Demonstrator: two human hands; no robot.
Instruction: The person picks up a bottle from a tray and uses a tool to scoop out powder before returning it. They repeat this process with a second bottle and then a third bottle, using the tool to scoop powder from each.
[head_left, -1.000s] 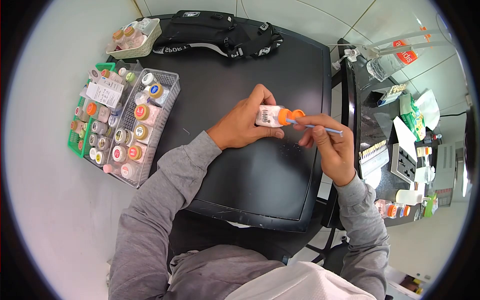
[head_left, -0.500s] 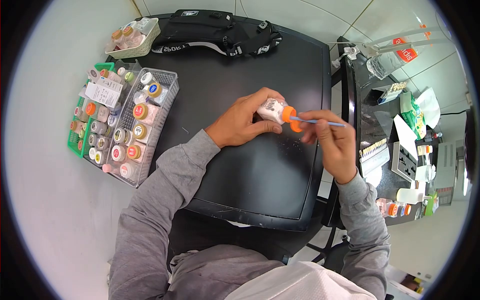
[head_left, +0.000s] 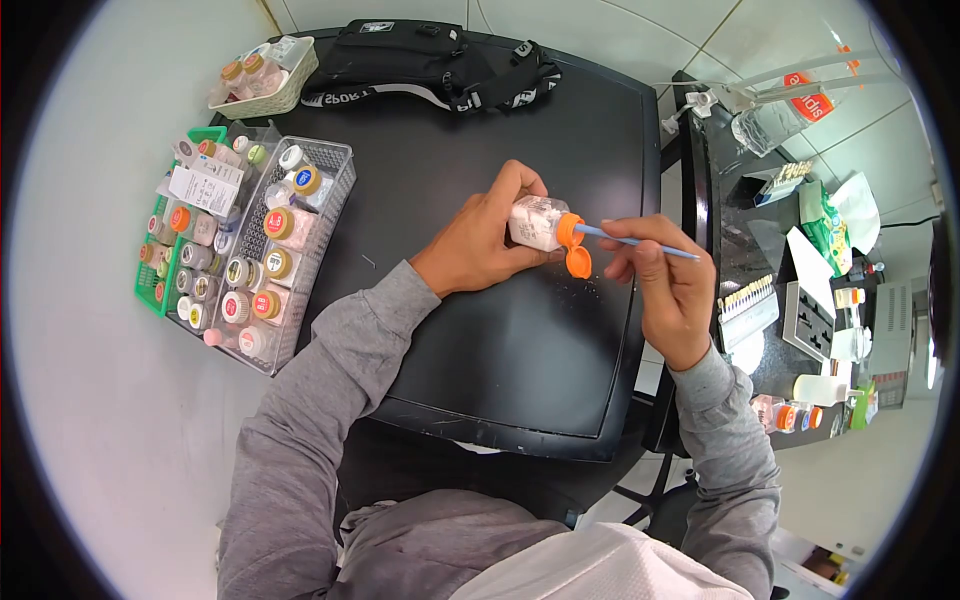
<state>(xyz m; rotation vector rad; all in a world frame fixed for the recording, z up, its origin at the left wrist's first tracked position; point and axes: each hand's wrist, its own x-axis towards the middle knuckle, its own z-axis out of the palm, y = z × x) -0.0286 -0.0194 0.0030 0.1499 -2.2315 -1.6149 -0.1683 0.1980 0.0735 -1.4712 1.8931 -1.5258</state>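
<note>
My left hand (head_left: 480, 238) is wrapped round a small clear bottle (head_left: 536, 222) of pale pink powder, tilted on its side with its mouth towards the right. Its orange flip cap (head_left: 579, 262) hangs open below the neck. Between the fingertips of my right hand (head_left: 672, 290) is a thin blue stick (head_left: 640, 242), whose left tip meets the orange neck. Fine pale specks lie on the black table (head_left: 500, 350) below the cap.
Left of my arm stand a clear plastic basket (head_left: 325, 215) and a green basket (head_left: 150, 292) of labelled jars. Behind them is a cream basket (head_left: 290, 95). A black bag (head_left: 400, 60) lies at the back. The right-hand counter holds a shade guide (head_left: 748, 310) and a large bottle (head_left: 765, 128).
The bottle has turned a little and moved slightly left in my left hand, so its open cap shows more fully. The stick's tip has shifted left to the bottle's neck.
</note>
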